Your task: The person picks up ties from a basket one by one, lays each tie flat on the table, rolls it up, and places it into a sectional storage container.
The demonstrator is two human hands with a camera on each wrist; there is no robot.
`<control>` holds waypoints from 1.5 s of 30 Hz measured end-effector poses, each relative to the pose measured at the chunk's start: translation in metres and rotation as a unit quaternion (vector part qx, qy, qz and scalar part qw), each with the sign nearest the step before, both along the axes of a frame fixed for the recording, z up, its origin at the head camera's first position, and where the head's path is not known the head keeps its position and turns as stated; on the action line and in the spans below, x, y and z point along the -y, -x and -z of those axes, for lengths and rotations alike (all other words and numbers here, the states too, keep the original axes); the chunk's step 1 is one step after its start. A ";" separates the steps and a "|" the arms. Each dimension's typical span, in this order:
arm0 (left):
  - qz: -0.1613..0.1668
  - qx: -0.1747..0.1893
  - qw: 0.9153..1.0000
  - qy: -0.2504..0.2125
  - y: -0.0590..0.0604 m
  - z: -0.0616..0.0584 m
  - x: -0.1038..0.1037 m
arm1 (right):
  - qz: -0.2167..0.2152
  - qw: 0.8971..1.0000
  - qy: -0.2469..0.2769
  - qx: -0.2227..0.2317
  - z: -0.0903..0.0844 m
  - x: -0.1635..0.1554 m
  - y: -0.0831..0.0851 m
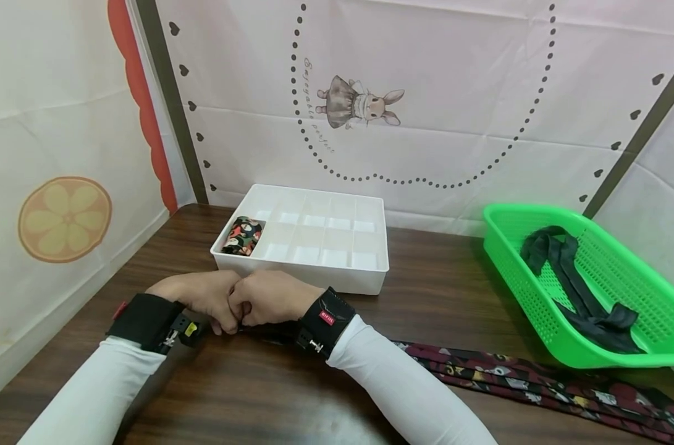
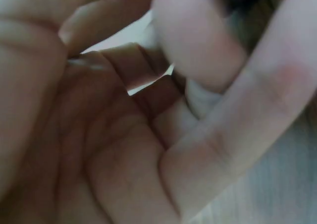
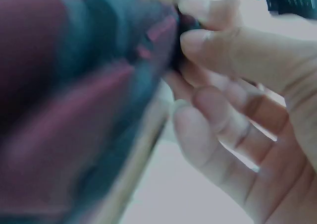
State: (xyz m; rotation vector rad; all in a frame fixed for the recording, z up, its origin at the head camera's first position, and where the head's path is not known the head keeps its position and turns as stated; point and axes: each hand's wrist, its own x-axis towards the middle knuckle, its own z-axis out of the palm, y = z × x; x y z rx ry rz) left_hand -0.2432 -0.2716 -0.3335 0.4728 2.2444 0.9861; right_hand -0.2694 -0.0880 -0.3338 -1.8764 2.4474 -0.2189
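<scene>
A long dark-red patterned necktie (image 1: 498,374) lies folded lengthwise across the table, its near end rising to my hands. In the head view my left hand (image 1: 206,293) and right hand (image 1: 278,296) meet in front of the white box, fingers curled together. My right thumb and fingertips (image 3: 198,45) pinch the end of the tie (image 3: 59,149) in the right wrist view, where it looks blurred. Fingertips of my left hand grip that same end beside them. The left wrist view shows curled fingers (image 2: 213,149), with a bit of dark cloth at the top.
Just beyond my hands stands a white compartment box (image 1: 300,264), with a rolled floral-patterned cloth (image 1: 243,236) in its near left compartment. A green basket (image 1: 514,278) at the right holds black cloth strips (image 1: 572,278). White printed sheets (image 1: 453,74) wall the table's back and sides.
</scene>
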 end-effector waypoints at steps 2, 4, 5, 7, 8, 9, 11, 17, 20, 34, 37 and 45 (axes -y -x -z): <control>-0.003 -0.002 1.000 0.003 0.001 0.000 0.000 | -0.005 1.000 -0.003 -0.004 0.002 0.000 -0.001; -0.002 -0.005 1.000 0.002 0.001 0.000 0.002 | -0.007 1.000 -0.003 -0.019 0.003 0.000 -0.002; 0.000 -0.007 1.000 -0.003 0.002 0.000 0.003 | -0.009 1.000 0.001 -0.027 0.004 0.000 -0.003; 0.005 -0.010 1.000 -0.014 0.002 0.000 0.005 | -0.012 0.999 0.008 -0.038 0.005 0.000 -0.005; 0.008 -0.011 1.000 -0.020 0.003 0.000 0.006 | -0.014 0.999 0.011 -0.041 0.005 0.001 -0.005; 0.012 -0.012 1.000 -0.024 0.003 0.000 0.007 | -0.016 0.999 0.014 -0.041 0.006 0.001 -0.006; 0.017 -0.011 0.999 -0.028 0.004 0.000 0.007 | -0.016 0.999 0.016 -0.036 0.006 0.002 -0.006; 0.021 0.004 0.999 -0.023 0.004 -0.001 0.009 | -0.007 1.000 0.004 -0.018 0.006 0.003 -0.006; 0.022 0.016 0.999 -0.025 0.005 -0.002 0.011 | -0.012 1.000 -0.005 -0.011 0.005 0.003 -0.005; 0.032 0.044 0.997 -0.055 0.008 0.002 0.019 | -0.015 0.998 -0.020 -0.059 0.007 0.001 -0.007; 0.033 0.038 0.997 -0.061 0.008 0.004 0.019 | -0.015 0.999 -0.007 -0.036 0.010 0.001 -0.006; 0.047 0.003 0.997 -0.060 0.011 0.007 0.019 | -0.006 1.000 0.009 -0.009 0.013 0.002 -0.001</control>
